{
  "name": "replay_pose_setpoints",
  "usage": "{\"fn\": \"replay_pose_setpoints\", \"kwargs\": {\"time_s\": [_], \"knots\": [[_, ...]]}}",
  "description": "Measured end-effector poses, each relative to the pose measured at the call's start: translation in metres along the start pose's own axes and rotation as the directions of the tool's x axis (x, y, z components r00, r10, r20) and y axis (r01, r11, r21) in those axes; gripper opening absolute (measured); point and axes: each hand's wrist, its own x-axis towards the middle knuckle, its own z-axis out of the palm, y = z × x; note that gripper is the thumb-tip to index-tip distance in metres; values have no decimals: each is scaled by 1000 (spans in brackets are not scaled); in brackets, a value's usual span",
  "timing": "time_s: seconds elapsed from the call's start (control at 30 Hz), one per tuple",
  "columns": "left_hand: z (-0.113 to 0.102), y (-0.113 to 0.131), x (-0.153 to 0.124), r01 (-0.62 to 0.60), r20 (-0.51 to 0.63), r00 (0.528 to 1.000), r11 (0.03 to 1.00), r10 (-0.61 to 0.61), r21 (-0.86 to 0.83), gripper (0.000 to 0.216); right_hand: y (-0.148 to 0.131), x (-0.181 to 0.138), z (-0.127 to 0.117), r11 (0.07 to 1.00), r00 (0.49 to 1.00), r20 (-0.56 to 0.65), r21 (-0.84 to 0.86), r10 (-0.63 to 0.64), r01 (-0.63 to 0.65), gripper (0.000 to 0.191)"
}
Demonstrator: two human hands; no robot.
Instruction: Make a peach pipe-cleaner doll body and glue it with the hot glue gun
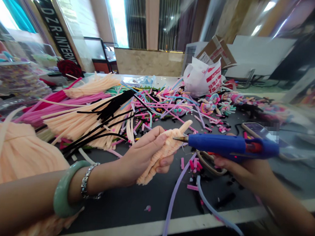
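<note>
My left hand [142,156] is closed around a peach coil of twisted pipe cleaner [164,150], held tilted above the dark table. My right hand [239,168] grips a blue hot glue gun [232,146] from below. The gun's metal nozzle points left and touches the peach coil near its upper part. A green bangle and a silver bracelet sit on my left wrist.
Heaps of peach, pink and black pipe cleaners [94,111] cover the table's left and middle. Cut pink bits and small colourful figures [216,103] lie at the back right. A white plastic bag [203,78] stands behind. A phone [257,130] lies beyond the gun. Lilac stems [174,200] hang over the front edge.
</note>
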Motion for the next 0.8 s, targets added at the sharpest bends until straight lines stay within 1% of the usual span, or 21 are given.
{"fn": "replay_pose_setpoints", "kwargs": {"time_s": [0.13,0.33,0.6,0.73,0.8], "knots": [[-1,-1,0,-5,-1,1000,1000,5,5,9,-3,1,-1,999,999,0,-4,-40,40,21],[-2,-2,0,-18,22,1000,1000,18,15,10,1,3,-2,997,996,39,-3,-79,79,19],[0,-1,-1,-10,13,1000,999,10,48,10,-2,5,-5,996,994,103,-69,-40,47,22],[0,0,0,-4,-2,1000,999,4,49,11,-1,5,-4,990,995,90,-131,-43,54,24],[1,0,1,-1,-8,1000,999,1,54,11,1,5,-3,987,996,83,-156,-22,35,26]]}}
